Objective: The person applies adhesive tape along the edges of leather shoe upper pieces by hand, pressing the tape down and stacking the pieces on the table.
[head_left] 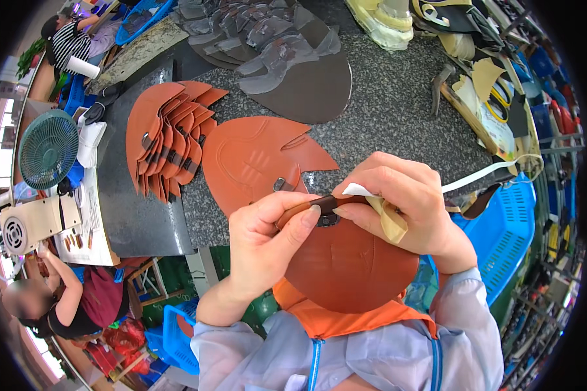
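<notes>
The left grip [261, 244] pinches the upper edge of a brown panel [355, 270] between thumb and forefinger. The right grip [407, 199] closes on the same edge just beside it, thumb below and fingers above. The panel hangs from both grips toward the person's body, its rounded end lowest, in front of an orange cloth [365, 320]. Between the two thumbs a dark fitting [328, 220] shows on the panel, partly hidden.

A beige strip [392, 225] curls down from under the right grip's fingers, and a white tip [356, 189] pokes out above them; whether the two are one piece cannot be told. A white cord [479, 174] runs rightward from behind the right grip.

Just beyond the left grip, an orange piece [248, 153] lies flat on the counter [398, 98]. Farther out and to the left sits a fanned stack [156, 124] of similar pieces. Straight beyond both grips is a pile of dark grey pieces [303, 85].

Beyond the right grip and to its right lie a hammer [440, 85] and yellow-handled scissors [499, 101]; nearer, to its right, stands a blue basket [505, 221]. Well left of the left grip are a green fan [49, 148] and a seated co-worker [78, 306].
</notes>
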`<state>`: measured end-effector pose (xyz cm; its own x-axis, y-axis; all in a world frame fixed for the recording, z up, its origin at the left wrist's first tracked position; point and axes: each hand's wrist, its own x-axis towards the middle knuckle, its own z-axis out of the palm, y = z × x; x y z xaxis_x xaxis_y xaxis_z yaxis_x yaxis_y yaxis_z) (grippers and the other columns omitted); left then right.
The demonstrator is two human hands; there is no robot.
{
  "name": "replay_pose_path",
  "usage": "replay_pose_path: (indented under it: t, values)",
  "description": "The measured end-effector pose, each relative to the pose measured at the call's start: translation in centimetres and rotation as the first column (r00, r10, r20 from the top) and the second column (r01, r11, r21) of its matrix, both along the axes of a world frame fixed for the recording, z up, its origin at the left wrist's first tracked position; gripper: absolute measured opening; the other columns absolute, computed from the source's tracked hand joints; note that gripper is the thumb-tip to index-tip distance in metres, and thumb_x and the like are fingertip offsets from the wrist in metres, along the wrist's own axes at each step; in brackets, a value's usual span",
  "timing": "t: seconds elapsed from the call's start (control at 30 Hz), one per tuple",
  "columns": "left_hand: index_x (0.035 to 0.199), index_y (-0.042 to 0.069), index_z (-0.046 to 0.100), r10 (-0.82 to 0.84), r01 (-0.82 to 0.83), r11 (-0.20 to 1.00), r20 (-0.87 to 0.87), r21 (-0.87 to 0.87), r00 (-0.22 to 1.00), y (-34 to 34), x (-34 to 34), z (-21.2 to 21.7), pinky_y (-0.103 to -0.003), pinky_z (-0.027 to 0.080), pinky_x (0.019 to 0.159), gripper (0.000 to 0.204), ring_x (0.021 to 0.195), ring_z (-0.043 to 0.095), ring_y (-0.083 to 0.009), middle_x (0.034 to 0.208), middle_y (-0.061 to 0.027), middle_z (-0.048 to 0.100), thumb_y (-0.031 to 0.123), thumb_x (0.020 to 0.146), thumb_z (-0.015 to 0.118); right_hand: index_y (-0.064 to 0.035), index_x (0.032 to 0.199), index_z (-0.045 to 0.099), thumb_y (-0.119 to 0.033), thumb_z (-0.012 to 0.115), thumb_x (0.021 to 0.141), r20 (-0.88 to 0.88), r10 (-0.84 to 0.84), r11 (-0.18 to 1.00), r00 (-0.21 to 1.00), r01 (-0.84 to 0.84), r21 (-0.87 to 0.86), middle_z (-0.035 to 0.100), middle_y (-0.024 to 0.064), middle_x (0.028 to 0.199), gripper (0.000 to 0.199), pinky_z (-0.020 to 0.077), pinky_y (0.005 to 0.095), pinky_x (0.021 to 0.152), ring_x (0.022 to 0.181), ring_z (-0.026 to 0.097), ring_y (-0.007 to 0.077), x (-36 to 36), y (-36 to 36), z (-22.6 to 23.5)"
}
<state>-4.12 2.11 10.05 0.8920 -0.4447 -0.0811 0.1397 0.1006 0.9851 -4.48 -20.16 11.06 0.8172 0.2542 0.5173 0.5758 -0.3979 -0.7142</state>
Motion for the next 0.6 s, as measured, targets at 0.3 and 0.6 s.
replay_pose_path:
  t: [0.3, 0.6]
  values:
    - [0.112, -0.005, 0.070, 0.093, -0.157, 0.975, 0.352, 0.159, 0.932, -0.6, -0.5, -0.2, -0.021, 0.052, 0.069, 0.016, 0.079, 0.065, -0.0071, 0.088, -0.0029, 0.073, 0.003, 0.098, 0.065, -0.0015, 0.093, 0.068, 0.003, 0.081, 0.072, -0.259, 0.055, 0.998, 0.964, -0.045, 0.044, 0.068, 0.0086, 0.083, 0.025, 0.0536, 0.0322, 0.066, 0.075, 0.069, 0.0225, -0.3, 0.1, 0.2]
    - [0.113, -0.001, 0.066, -0.037, 0.007, 0.994, -0.277, -0.109, 0.960, 0.2, 0.6, -0.5, -0.019, 0.038, 0.067, 0.019, 0.076, 0.046, 0.0004, 0.088, 0.0058, 0.059, 0.015, 0.103, 0.063, -0.0001, 0.102, 0.071, -0.010, 0.081, 0.084, -0.642, 0.206, 0.962, 0.739, -0.030, 0.273, 0.067, 0.0020, 0.083, 0.023, 0.0500, 0.0269, 0.072, 0.080, 0.058, 0.0065, -0.4, -0.7, -1.0]
